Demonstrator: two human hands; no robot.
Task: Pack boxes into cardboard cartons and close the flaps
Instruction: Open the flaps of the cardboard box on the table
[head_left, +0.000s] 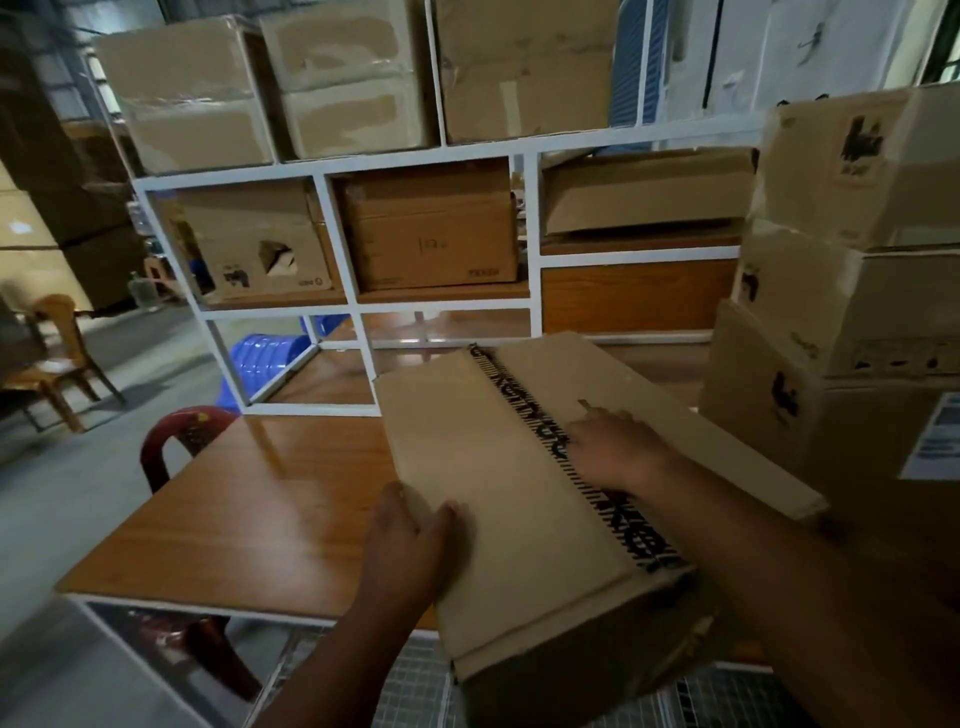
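Observation:
A brown cardboard carton (498, 467) lies on the wooden table (234, 519) in front of me, its top flaps folded flat and a strip of black-printed tape running along the middle seam. My left hand (415, 540) grips the near left edge of the left flap, thumb underneath and fingers on top. My right hand (618, 447) rests flat on the seam and right flap, fingers spread. The carton's near end overhangs the table edge. What is inside the carton is hidden.
A stack of cartons (852, 291) stands close on the right. Behind the table, a white metal shelf frame (332, 166) holds more cartons. A red plastic chair (182, 436) sits at the table's left; a wooden chair (57, 358) stands farther left.

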